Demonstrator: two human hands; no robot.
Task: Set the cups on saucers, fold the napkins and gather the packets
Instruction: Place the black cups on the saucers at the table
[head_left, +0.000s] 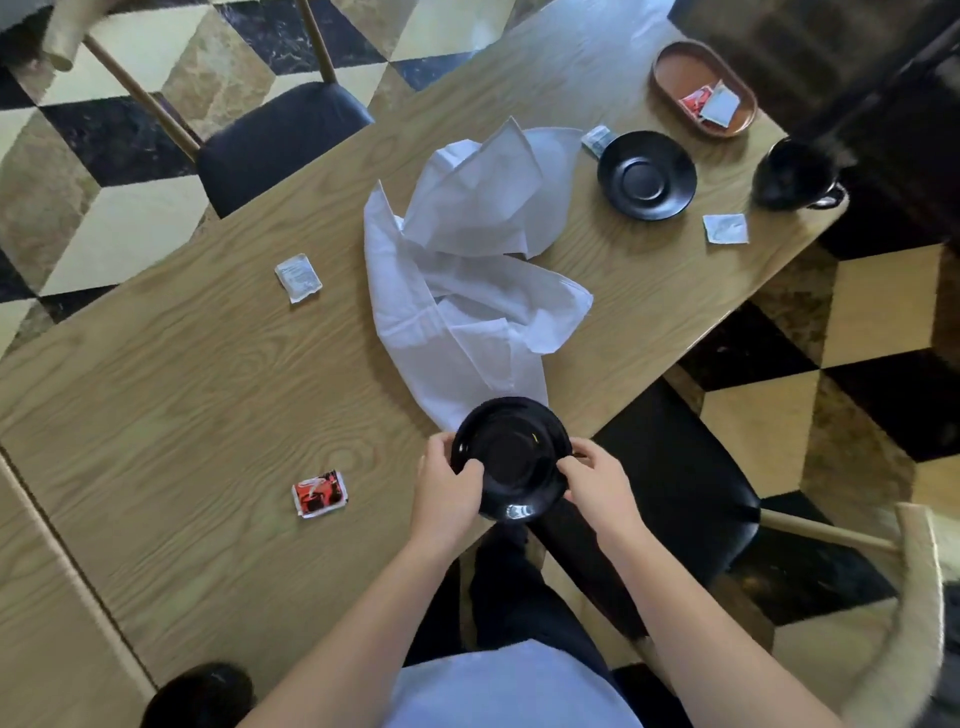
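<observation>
Head view. Both hands grip a black cup and saucer at the near edge of the table (156, 364). The left hand (449, 486) clasps the left rim of the saucer (540, 431); the right hand (597, 478) pinches at the right side of the cup (511, 467), where a handle seems to lie, though the fingers hide it. The cup stands upright, mouth toward the camera, glossy black with a highlight on its near wall. The saucer partly overlaps the near corner of a white napkin (457, 291), which lies rumpled and unfolded, its long axis running from the near edge toward the far side of the table.

A second black saucer (647, 174) lies bare beyond the napkin to the right, touching a small white packet (597, 137). A second black cup (792, 174) stands at the right table corner, handle toward the near side. Another white packet (725, 228) lies between them, nearer the camera. An oval brown tray (675, 67) at the far right holds red and white packets. A white packet (297, 277) and a red packet (318, 493) lie well apart on the left.
</observation>
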